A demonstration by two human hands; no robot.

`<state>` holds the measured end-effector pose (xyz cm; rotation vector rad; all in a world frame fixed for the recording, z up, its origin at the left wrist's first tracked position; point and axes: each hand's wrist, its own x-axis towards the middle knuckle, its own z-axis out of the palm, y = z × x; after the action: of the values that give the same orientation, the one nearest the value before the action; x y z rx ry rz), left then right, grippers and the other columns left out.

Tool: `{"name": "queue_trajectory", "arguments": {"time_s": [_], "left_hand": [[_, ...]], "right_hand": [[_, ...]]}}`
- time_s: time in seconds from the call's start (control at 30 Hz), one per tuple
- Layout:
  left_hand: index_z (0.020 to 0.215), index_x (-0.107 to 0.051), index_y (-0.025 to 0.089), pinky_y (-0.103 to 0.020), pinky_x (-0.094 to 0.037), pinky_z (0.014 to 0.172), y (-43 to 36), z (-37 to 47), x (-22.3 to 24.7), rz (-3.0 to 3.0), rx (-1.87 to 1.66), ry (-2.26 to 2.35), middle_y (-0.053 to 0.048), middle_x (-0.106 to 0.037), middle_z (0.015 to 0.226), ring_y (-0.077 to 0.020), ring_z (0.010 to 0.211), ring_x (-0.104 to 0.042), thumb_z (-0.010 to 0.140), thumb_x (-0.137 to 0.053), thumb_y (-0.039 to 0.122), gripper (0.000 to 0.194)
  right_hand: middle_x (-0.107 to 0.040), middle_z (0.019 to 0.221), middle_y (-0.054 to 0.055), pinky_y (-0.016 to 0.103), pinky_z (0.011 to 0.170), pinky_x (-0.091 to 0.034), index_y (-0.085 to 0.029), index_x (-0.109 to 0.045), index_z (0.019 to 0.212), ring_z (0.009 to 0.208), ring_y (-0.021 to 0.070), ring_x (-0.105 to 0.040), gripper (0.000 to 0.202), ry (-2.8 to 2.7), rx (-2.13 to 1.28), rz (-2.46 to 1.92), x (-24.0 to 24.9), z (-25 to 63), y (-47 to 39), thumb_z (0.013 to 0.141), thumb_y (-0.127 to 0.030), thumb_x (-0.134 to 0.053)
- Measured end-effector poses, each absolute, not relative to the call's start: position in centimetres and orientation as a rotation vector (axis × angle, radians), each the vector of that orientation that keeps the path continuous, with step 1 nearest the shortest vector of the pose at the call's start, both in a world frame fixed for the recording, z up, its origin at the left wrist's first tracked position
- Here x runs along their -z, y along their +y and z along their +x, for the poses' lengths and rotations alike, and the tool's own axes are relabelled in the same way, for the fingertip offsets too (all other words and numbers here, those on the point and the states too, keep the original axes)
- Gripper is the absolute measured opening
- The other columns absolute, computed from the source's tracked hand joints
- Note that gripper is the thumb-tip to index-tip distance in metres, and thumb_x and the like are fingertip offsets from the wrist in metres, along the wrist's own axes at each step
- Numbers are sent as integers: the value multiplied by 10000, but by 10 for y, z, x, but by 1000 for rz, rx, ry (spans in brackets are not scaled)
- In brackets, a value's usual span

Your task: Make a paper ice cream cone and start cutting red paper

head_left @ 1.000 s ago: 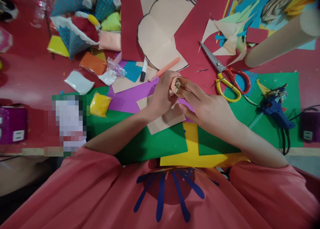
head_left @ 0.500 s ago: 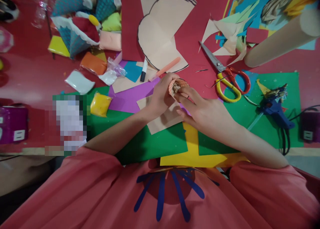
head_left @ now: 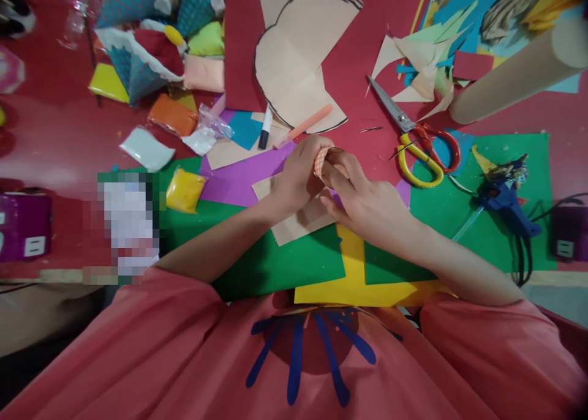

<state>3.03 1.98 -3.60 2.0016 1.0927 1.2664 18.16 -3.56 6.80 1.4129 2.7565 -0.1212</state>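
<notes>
Glossy red table (head_left: 59,132) showed around layers of coloured paper, and above them, near the middle, two hands met at an orange-checked paper roll (head_left: 320,161). Its rounded mouth faced up towards the head camera; the rest was hidden behind the hands, so its long axis could only be judged, probably running downwards from that rim. Neither hand was nearer, since both touched it: the left hand (head_left: 301,170) curled round it from the left, gripping it, while the right hand (head_left: 367,193) came from the right with bent fingers dipped into the mouth. Whether those fingertips pinched anything inside could not be made out. Below lay a tan paper piece (head_left: 307,223), a purple sheet (head_left: 234,181) and green paper (head_left: 257,267). Beyond the hands, a beige cut-out (head_left: 289,59) with a black outline rested on red card. Scissors (head_left: 405,123) lay to the right, their blades pointing away from the person, with a blue glue gun (head_left: 503,202) farther right. Blue-patterned cones (head_left: 133,71) and bagged packets, one yellow packet (head_left: 185,191) among them, crowded the left side.
</notes>
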Motion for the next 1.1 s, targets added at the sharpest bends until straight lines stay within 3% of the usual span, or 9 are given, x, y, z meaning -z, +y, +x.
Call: {"name": "queue_trajectory", "arguments": {"time_s": [0.2,0.4,0.57,0.77,1.1], "left_hand": [[943,-520,265,-320,-525,649,17,32,31,1943,-1285,1063,4,-662,876,-156,781,-637,905,-597,391,152],[866,-542,220,-286,-557,682,18,34,26,1805,-1346,1015,19,-636,820,-127,765,-661,924,-566,314,114],[891,-523,210,-235,-513,615,14,28,20,1871,-1196,1024,28,-629,809,-116,727,-642,831,-654,243,148],[871,-473,223,-258,-502,647,12,30,8,1868,-1004,1154,9,-656,830,-133,754,-640,836,-589,207,122],[863,-462,242,-275,-460,584,10,28,9,2006,-999,1210,38,-629,748,-120,660,-594,815,-545,236,96]], "right_hand": [[-516,1434,215,280,500,-352,-106,-461,1436,868,201,-652,489,2812,84,1348,-70,181,-34,997,-255,-304],[-530,1457,115,277,493,-330,-169,-499,1426,853,185,-660,479,2758,240,1323,-83,186,-28,1001,-280,-306],[-528,1450,127,273,475,-253,-192,-597,1320,662,128,-605,437,2694,251,1395,-90,185,-32,994,-324,-338],[-625,1321,142,287,462,-197,-178,-625,1281,575,124,-563,441,2669,154,1437,-89,184,-38,996,-344,-331],[-599,1377,108,293,468,-228,-168,-538,1384,716,175,-633,463,2686,292,1413,-84,184,-34,993,-309,-334]]}}
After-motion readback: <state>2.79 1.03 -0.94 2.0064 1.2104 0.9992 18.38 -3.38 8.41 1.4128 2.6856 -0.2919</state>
